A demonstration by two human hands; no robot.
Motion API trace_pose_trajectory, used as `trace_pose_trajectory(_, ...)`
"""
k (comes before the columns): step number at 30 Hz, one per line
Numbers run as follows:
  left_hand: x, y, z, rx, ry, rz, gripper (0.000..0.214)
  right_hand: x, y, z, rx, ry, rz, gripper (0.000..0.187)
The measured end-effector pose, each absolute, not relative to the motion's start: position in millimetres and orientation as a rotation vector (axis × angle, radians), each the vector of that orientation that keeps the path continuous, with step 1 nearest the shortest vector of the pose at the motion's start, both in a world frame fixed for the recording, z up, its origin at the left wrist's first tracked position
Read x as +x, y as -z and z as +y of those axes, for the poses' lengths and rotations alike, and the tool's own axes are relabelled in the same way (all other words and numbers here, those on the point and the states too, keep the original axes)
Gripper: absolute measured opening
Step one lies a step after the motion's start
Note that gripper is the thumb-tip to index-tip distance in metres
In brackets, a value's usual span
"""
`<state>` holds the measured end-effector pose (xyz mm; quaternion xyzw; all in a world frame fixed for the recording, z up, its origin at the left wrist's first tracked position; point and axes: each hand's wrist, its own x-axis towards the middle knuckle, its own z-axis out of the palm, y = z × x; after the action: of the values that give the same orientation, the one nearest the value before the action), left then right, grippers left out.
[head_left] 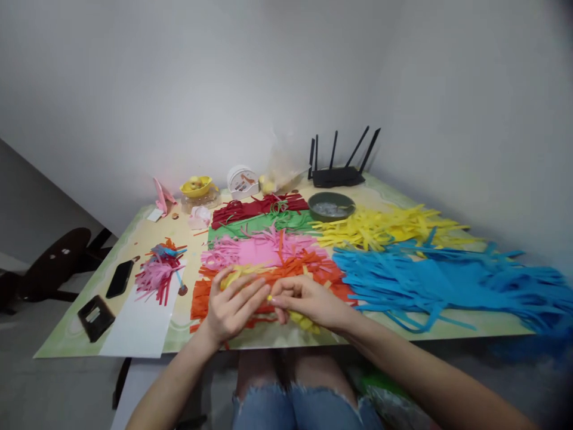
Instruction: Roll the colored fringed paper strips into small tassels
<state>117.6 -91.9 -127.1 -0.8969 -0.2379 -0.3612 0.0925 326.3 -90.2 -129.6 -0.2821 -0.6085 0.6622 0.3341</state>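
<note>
Close to the table's near edge, my left hand [235, 304] is closed around a bunch of yellow fringed strips [305, 322]. The strips show above its fingers and below my right hand [304, 298]. That hand pinches a small yellow piece [270, 298] between thumb and fingers, beside my left fingertips. Just beyond both hands lies an orange fringed sheet [329, 272], partly covered by them. Behind it are pink [259, 252], green [255, 226] and dark red [255, 209] fringed sheets. What is inside my left palm is hidden.
Yellow fringe [389, 227] and blue fringed sheets [452, 280] spread to the right. A dark bowl [313, 215] and black router [338, 177] stand behind. At left are a multicoloured fringe bundle [159, 275], phone [120, 279], black case [95, 318] and white sheet [138, 325].
</note>
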Motion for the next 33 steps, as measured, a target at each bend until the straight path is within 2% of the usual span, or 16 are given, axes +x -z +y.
trace_pose_trajectory(4,135.3,140.6,-87.7,-2.552,1.446,-1.142,0.022,320.0,130.7,-88.8,-0.730,-1.563,-1.469,0.028)
trace_pose_trajectory(7,153.1,141.0,-83.2,-2.486,1.745,-1.384,0.015,320.1,123.1,-77.0,-0.586,-1.523,-1.433,0.029)
trace_pose_trajectory(10,168.6,137.6,-73.3,-2.456,2.092,-1.609,0.016,321.5,116.5,-59.7,-0.581,-1.416,-1.415,0.029)
trace_pose_trajectory(15,185.7,145.8,-48.7,-2.295,2.489,-1.967,0.024,314.1,123.4,-43.0,-0.790,-1.093,-1.500,0.012)
trace_pose_trajectory(20,184.0,159.5,-25.8,-1.887,2.667,-2.028,0.022,327.2,134.1,-6.7,-0.830,-0.590,-1.983,0.013)
trace_pose_trajectory(22,178.4,160.5,-21.4,-1.766,2.759,-2.005,0.021,356.7,130.0,31.3,-1.054,-0.462,-2.059,0.017)
trace_pose_trajectory(23,175.5,160.4,-20.8,-1.738,2.835,-1.983,0.020,376.3,127.1,54.5,-1.340,-0.410,-1.986,0.019)
trace_pose_trajectory(26,169.4,160.8,-25.2,-1.817,3.011,-1.975,0.020,439.6,125.5,126.5,-1.694,-0.339,-1.827,0.030)
trace_pose_trajectory(33,170.3,178.1,-36.1,-2.015,2.729,-2.344,0.033,493.2,183.7,210.1,-2.117,-0.451,-1.824,0.034)
